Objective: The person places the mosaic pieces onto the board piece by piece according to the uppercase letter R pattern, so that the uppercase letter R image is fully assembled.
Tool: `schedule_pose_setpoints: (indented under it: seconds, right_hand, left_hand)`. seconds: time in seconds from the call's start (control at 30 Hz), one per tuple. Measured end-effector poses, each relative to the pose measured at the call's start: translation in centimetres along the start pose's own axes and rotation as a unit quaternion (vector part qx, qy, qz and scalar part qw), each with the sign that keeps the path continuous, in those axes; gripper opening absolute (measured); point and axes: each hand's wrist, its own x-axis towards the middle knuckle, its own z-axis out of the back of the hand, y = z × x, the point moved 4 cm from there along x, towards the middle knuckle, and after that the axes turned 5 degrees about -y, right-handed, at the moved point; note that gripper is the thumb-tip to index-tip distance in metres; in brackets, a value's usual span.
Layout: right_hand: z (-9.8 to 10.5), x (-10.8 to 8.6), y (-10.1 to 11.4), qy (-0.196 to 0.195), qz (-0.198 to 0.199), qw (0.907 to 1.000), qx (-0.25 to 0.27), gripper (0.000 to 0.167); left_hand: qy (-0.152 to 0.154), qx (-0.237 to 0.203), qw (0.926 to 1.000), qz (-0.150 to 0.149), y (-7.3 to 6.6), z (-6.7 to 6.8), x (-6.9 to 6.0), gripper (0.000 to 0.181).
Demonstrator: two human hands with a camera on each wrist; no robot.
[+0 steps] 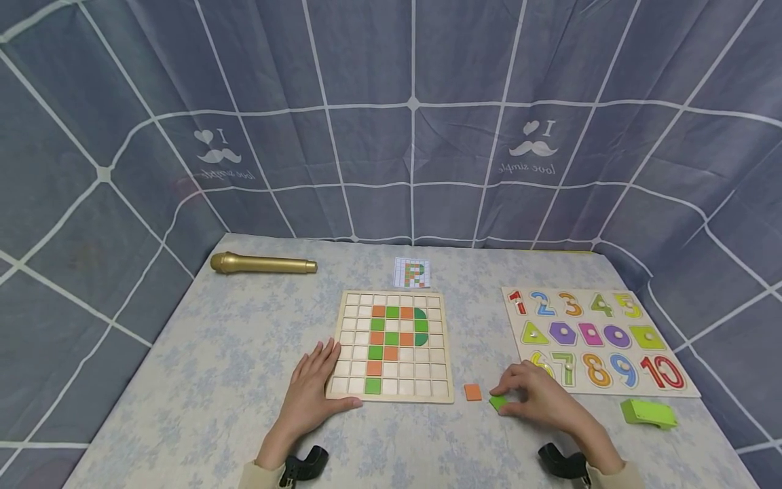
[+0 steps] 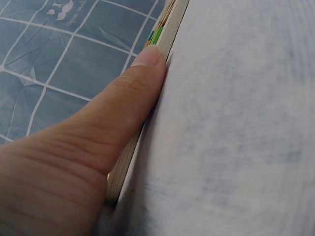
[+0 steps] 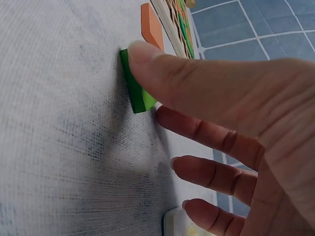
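Note:
A wooden grid board (image 1: 415,392) lies on the table, with green and orange tiles set in some cells in the shape of a letter P or R. My left hand (image 1: 313,390) rests along its lower left corner, fingers straight, and the thumb touches the front edge (image 2: 118,179). To the right of the board, my right hand (image 1: 540,397) pinches a green tile (image 1: 497,402) between thumb and forefinger at the tabletop. In the right wrist view the thumb covers part of this green tile (image 3: 133,86). An orange tile (image 1: 473,392) lies between board and right hand.
A pattern card (image 1: 412,272) lies behind the board. At the back left is a gold microphone (image 1: 264,263). A number and shape puzzle board (image 1: 512,319) lies on the right, just beyond my right hand, with a green block (image 1: 649,413) in front. Grey-blue curtains (image 1: 373,149) surround the table.

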Motion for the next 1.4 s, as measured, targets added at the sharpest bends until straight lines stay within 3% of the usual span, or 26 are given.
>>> schedule_pose_setpoints:
  seconds: [0.27, 0.77, 0.9, 1.1, 1.4]
  right_hand:
    - [0.0, 0.5, 0.1, 0.007, 0.014, 0.9994, -0.029, 0.019]
    - [-0.1, 0.6, 0.6, 0.023, -0.006, 0.9987, -0.045, 0.022]
    - [-0.1, 0.4, 0.4, 0.031, -0.018, 0.9992, -0.017, 0.024]
    - [-0.3, 0.3, 0.3, 0.035, -0.045, 0.994, 0.094, 0.021]
    - [-1.6, 3.7, 1.6, -0.04, -0.052, 0.9865, 0.15, 0.021]
  left_hand:
    - [-0.003, 0.0, 1.0, -0.001, 0.0, 0.1, 0.1, 0.11]
    - [-0.015, -0.003, 0.9998, -0.008, 0.0, 0.0, 0.0, 0.11]
    - [-0.013, -0.007, 0.9999, -0.009, 0.0, 0.1, 0.0, 0.109]
    - [-0.006, -0.007, 0.9999, -0.004, 0.0, 0.1, 0.0, 0.109]
    - [-0.002, 0.001, 1.0, -0.005, 0.0, 0.0, 0.0, 0.11]
